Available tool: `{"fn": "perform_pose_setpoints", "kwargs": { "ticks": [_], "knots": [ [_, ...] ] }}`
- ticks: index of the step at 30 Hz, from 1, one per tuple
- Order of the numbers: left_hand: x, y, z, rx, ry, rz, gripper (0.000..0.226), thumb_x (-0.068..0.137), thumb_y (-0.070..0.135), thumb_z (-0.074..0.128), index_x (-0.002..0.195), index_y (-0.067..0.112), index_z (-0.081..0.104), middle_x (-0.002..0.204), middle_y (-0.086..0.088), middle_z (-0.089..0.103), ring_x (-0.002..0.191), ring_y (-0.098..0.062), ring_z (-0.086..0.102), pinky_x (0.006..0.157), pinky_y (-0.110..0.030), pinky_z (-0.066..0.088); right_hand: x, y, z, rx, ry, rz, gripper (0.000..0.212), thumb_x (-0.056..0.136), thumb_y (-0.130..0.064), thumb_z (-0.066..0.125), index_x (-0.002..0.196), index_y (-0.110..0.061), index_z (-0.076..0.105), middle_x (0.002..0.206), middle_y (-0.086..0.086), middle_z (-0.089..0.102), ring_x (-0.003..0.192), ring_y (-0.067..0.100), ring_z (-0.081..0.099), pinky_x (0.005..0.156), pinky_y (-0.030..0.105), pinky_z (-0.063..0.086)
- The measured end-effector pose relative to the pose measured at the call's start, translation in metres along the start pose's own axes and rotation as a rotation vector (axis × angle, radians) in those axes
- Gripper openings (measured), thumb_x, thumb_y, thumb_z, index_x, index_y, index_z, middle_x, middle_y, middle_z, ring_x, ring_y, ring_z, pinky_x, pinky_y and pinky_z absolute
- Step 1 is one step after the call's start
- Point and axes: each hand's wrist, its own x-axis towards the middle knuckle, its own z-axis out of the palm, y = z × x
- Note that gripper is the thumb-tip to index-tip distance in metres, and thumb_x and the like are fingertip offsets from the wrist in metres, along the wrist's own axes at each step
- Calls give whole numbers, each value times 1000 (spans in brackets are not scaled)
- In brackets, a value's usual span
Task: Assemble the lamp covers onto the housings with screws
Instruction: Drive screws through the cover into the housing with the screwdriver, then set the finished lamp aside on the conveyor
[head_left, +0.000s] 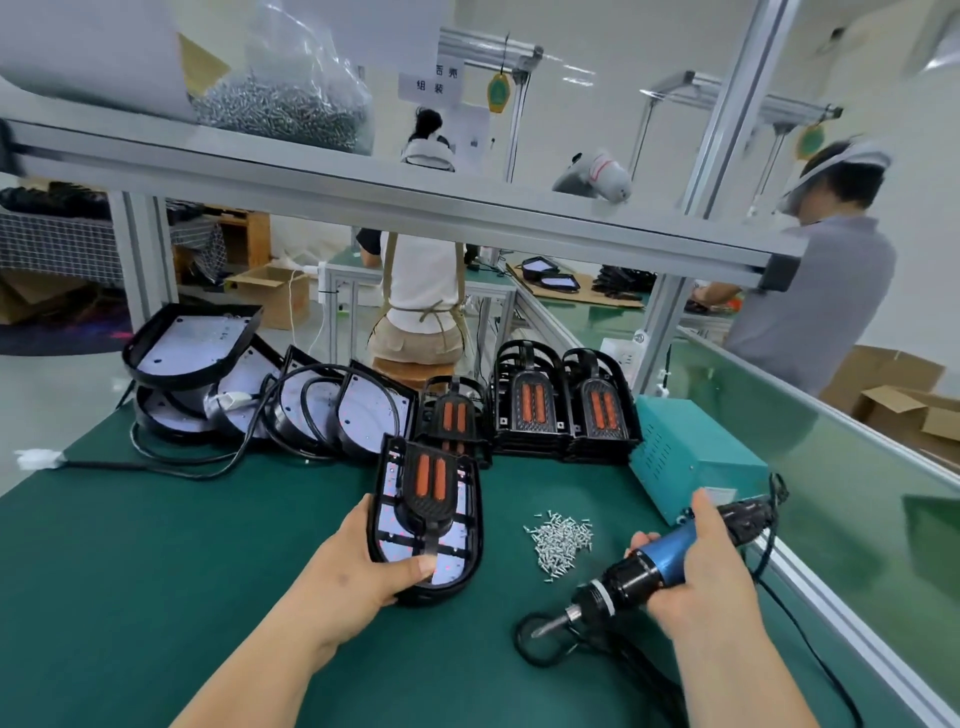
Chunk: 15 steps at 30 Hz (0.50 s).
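Beyond the screw pile we have a strip of bare green mat, then 2 stacks of covers wall off the back. Left of the pile the lamp stands in the way. Right of it are the screwdriver and, farther back, the teal power box. Nearer than the pile a cable loop lies on the mat. Well left of the pile the mat lies open.

We are looking across a green worktop under an aluminium shelf, with white walls and cardboard boxes beyond.
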Motion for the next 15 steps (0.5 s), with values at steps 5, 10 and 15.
{"fn": "perform_pose_setpoints", "kwargs": {
  "ticks": [5, 10, 15],
  "knots": [
    [1, -4, -2, -16, -4, -1, 53, 72, 30, 83, 118, 39, 57, 110, 13, 74, 105, -13, 69, 80, -30, 54, 11, 3, -6, -16, 44, 40, 51, 86, -47, 72, 119, -17, 47, 104, 13, 57, 80, 28, 62, 79, 51, 53],
    [1, -2, -2, -36, -6, 8, 62, 63, 35, 80, 121, 36, 57, 110, 10, 74, 106, -15, 69, 89, -38, 55, 15, 8, -5, -50, 80, 88, 46, 91, -43, 68, 119, -14, 46, 92, 13, 56, 76, 30, 61, 59, 47, 48],
    [-2, 2, -4, -101, -46, 49, 62, 64, 34, 80, 121, 40, 56, 112, 12, 74, 101, -6, 70, 76, -26, 53, 5, 9, -2, -112, 104, 78, 37, 95, -29, 64, 125, -12, 51, 118, 10, 57, 108, 32, 61, 97, 57, 48]
  ]
}}
